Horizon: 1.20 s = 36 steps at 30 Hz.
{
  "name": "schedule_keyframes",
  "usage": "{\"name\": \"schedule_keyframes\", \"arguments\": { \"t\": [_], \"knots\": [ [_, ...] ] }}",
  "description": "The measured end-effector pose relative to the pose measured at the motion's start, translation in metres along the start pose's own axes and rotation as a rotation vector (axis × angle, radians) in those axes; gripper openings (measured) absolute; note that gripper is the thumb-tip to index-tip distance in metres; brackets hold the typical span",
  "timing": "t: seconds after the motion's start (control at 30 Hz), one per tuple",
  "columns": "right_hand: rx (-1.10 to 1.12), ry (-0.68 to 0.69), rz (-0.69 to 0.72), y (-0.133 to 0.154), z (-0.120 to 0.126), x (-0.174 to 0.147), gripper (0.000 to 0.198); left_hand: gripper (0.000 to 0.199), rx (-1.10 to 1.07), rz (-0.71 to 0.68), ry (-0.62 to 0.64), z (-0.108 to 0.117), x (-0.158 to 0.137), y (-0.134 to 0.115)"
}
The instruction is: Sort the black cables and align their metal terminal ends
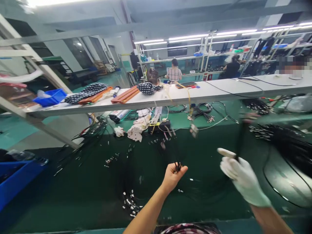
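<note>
My bare left hand is closed around a bunch of thin black cables, their blurred ends rising toward the back of the bench. In a white glove, my right hand has curled fingers around a dark cable bundle that stands up from it, smeared by motion; the index finger points left. Left of my left hand, a coil of black cables with silvery connector ends lies on the green bench top. A few small white pieces lie between my hands.
A big heap of black cables lies at the right. A white shelf crosses above the bench, holding orange-brown racks and a blue tray. White gloves lie below it. A blue bin stands left. Several people sit farther back.
</note>
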State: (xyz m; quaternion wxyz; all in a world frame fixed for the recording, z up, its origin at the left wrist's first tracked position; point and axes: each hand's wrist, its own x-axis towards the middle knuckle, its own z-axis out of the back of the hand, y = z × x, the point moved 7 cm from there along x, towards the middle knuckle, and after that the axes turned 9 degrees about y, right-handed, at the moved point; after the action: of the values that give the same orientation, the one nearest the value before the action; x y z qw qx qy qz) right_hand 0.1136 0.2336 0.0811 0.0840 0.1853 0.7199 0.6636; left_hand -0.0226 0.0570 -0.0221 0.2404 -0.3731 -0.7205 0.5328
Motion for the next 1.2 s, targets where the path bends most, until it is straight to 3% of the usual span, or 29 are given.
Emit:
{"name": "schedule_keyframes", "arguments": {
  "t": [0.07, 0.17, 0.23, 0.37, 0.47, 0.53, 0.63, 0.77, 0.83, 0.93, 1.03, 1.1, 1.2],
  "knots": [
    [0.137, 0.079, -0.066, -0.02, 0.001, 0.008, 0.054, 0.054, 0.213, 0.015, 0.052, -0.029, -0.003, 0.024],
    [0.238, 0.257, -0.168, -0.047, -0.018, 0.022, 0.071, 0.058, 0.299, 0.083, 0.09, -0.047, -0.007, 0.062],
    [0.304, 0.368, -0.237, -0.06, -0.032, 0.024, 0.076, 0.058, 0.304, 0.126, 0.093, -0.046, -0.007, 0.08],
    [0.602, 0.557, -0.249, -0.062, -0.049, 0.019, 0.106, 0.06, 0.322, 0.177, 0.081, -0.035, -0.002, 0.098],
    [0.771, 0.55, -0.16, -0.057, -0.044, 0.022, 0.116, 0.061, 0.339, 0.191, 0.059, -0.026, 0.001, 0.1],
    [0.736, 0.479, -0.081, -0.059, -0.035, 0.028, 0.113, 0.06, 0.356, 0.19, 0.04, -0.022, 0.002, 0.099],
    [0.389, 0.322, -0.051, -0.069, -0.024, 0.038, 0.086, 0.058, 0.398, 0.179, 0.033, -0.023, 0.004, 0.098],
    [-0.034, 0.347, -0.146, -0.077, -0.037, 0.042, 0.048, 0.059, 0.482, 0.194, 0.107, -0.035, 0.001, 0.101],
    [-0.09, 0.366, -0.149, -0.074, -0.043, 0.041, 0.028, 0.056, 0.51, 0.22, 0.15, -0.039, -0.003, 0.095],
    [-0.118, 0.349, -0.158, -0.068, -0.043, 0.039, 0.022, 0.043, 0.614, 0.217, 0.256, -0.043, -0.012, 0.067],
    [-0.121, 0.34, -0.178, -0.066, -0.04, 0.036, 0.025, 0.082, 0.742, 0.209, 0.353, -0.046, -0.018, 0.028],
    [-0.118, 0.35, -0.16, -0.066, -0.041, 0.035, 0.025, 0.095, 0.73, 0.204, 0.389, -0.05, -0.017, 0.006],
    [-0.129, 0.386, -0.116, -0.064, -0.046, 0.033, 0.023, 0.075, 0.533, 0.096, 0.323, -0.056, -0.008, -0.017]
  ]
}}
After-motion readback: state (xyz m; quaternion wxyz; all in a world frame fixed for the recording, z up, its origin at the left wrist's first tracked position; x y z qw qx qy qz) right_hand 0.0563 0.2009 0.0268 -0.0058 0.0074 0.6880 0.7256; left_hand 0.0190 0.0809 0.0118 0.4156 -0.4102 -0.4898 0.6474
